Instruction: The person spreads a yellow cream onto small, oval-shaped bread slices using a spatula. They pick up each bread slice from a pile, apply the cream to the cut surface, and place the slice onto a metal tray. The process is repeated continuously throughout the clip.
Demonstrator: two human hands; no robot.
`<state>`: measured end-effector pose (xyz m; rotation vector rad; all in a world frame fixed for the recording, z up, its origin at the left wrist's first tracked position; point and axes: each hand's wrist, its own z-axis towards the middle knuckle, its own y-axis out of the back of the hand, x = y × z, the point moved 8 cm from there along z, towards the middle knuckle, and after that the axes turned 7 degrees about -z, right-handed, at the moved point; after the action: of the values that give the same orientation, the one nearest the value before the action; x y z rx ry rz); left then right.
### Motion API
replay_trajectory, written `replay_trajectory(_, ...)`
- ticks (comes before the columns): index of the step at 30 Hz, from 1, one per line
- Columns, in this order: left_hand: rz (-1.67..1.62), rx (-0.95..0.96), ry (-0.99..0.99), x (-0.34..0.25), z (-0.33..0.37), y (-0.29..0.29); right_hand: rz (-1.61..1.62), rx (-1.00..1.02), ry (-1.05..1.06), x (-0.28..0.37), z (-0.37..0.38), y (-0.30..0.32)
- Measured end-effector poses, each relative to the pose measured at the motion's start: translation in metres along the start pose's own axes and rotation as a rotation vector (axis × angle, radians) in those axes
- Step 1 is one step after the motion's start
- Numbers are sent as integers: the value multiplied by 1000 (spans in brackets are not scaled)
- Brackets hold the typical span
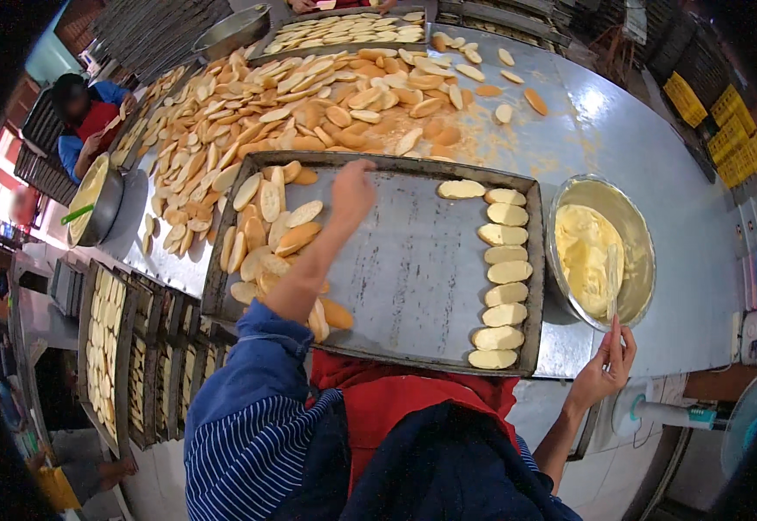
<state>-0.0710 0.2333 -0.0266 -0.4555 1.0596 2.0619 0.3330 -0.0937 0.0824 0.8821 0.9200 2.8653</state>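
My left hand (354, 189) reaches over the far side of a dark metal baking tray (387, 260). Its fingers look curled and partly blurred; whatever may be in them is hidden. Below that forearm, loose oval bread slices (276, 234) lie piled in the tray's left part. Along the tray's right wall runs a column of cream-topped bread slices (506, 272), with one more to the left of its far end. My right hand (608, 358) grips the handle of a spreader (612, 278), whose blade rests in pale yellow cream inside a metal bowl (646, 269).
A big heap of bread slices (248, 113) covers the table beyond the tray. Another filled tray (343, 33) stands at the far edge. A co-worker (96, 122) sits at the left by a second bowl (105, 208). Racked trays (139, 356) stand lower left, a fan (747, 425) lower right.
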Motion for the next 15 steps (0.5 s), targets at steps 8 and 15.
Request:
replay_trajectory(8,859,92,371,60,-3,145,-132,105,-14,-20,20,-5)
replay_trajectory(15,753,205,355,88,-18,140,-268,347,1,-35,70,-24)
